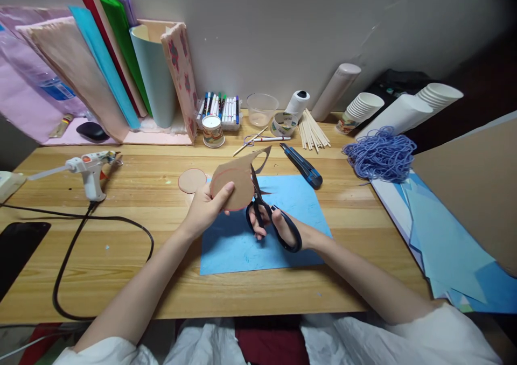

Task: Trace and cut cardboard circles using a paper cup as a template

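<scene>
My left hand (208, 206) pinches a piece of brown cardboard (238, 184) with a rounded outline drawn in red, thumb on top. A partly cut strip curls off its far right side. In my right hand (278, 227) is a pair of black scissors (288, 233), fingers and thumb through the handle loops. The scissor blades point away from me at the cardboard's right edge and are parted. Beneath both hands lies a blue sheet (230, 252). A cut cardboard disc (192, 181) rests on the table just left of the held piece.
A glue gun (92, 176) with a looping black cable stands at left, near a phone (20, 252). Behind are a paper cup (212, 131), markers (226, 109), wooden sticks (313, 131) and a utility knife (301, 165). Purple cord (379, 155) and paper sheets (452, 241) lie right.
</scene>
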Tool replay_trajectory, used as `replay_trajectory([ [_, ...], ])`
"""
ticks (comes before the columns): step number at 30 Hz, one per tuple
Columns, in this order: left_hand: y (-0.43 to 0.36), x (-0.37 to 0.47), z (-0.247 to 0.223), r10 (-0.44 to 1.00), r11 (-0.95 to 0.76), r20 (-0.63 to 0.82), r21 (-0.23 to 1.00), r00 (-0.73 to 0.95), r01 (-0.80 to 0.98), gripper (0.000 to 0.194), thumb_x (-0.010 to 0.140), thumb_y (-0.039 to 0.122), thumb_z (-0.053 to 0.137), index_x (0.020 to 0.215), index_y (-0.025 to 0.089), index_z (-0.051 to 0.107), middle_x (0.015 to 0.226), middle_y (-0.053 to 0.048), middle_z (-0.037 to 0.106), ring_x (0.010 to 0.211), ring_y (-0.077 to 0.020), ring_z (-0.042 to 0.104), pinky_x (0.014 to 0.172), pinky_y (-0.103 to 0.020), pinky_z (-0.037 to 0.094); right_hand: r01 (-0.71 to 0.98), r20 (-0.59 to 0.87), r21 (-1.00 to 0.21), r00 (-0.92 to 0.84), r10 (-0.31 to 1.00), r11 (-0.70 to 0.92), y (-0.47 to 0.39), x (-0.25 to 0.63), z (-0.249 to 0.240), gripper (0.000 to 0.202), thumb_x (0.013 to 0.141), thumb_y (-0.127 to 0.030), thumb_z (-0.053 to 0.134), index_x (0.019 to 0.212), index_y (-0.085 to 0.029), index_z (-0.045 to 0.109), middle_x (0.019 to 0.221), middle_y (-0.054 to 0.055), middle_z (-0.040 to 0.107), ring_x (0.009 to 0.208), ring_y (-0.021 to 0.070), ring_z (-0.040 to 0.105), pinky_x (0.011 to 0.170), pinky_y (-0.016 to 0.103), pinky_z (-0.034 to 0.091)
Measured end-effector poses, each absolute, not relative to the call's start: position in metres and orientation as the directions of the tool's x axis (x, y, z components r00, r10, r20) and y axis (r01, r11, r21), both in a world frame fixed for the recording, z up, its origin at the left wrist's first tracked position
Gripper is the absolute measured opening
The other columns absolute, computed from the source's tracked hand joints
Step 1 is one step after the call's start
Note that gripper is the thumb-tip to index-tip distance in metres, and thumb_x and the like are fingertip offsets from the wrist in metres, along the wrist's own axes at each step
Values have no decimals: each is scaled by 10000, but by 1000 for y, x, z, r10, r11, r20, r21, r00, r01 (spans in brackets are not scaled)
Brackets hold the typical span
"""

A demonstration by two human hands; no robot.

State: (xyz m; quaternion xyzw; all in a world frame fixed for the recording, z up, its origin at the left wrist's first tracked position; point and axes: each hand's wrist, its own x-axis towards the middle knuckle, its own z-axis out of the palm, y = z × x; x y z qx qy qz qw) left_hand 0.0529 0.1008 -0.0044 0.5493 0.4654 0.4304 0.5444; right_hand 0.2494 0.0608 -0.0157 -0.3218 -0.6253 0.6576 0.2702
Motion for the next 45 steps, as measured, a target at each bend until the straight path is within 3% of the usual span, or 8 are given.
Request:
replay_trajectory([
  [7,107,47,3,989,-65,56,996,134,67,408,776,535,604,786,127,615,607,-3,597,410,-77,504,327,-159,420,50,-37,-999,-635,772,-7,80,238,-14,701,732,-842,251,802,-174,451,565,-46,402,495,99,424,529,257,437],
  [14,112,41,0,994,-25,13,993,108,113,424,760,558,601,706,137,600,530,16,537,392,-84,477,308,-170,365,187,-81,-982,-541,837,26,76,240,-21,642,730,-828,344,725,-189,408,490,-60,394,400,74,346,412,217,345],
  [20,114,42,2,988,-154,155,981,1,115,423,769,537,602,630,138,605,664,-10,595,632,-116,536,536,-190,448,189,-113,-982,-581,806,-1,69,249,-16,676,711,-849,317,766,-183,418,522,-52,406,442,88,380,443,225,355],
  [24,109,46,-1,989,-149,145,983,38,106,380,819,492,572,697,134,615,690,-10,606,664,-117,548,569,-184,454,88,-65,-996,-682,728,-7,62,248,-18,762,704,-863,174,874,-170,442,610,-26,434,552,122,456,548,260,409],
  [32,99,52,-4,997,-31,27,998,70,56,402,798,546,573,785,144,588,627,15,557,451,-97,521,335,-175,424,65,-63,-998,-656,752,-26,60,245,-26,767,721,-850,167,918,-165,452,640,-23,432,573,125,453,607,290,439],
  [39,97,55,-3,999,-30,27,997,42,64,399,798,547,577,773,149,572,587,35,528,372,-68,470,296,-161,379,43,-80,-997,-550,832,-67,57,240,-37,723,692,-869,265,786,-178,456,519,-52,404,454,99,419,481,240,408],
  [45,107,42,0,997,-61,55,992,56,108,403,795,540,587,678,155,571,507,48,468,344,-65,431,292,-173,324,133,-154,-986,-523,838,-98,59,244,-24,683,655,-865,386,729,-187,421,511,-68,368,410,74,342,417,228,391],
])
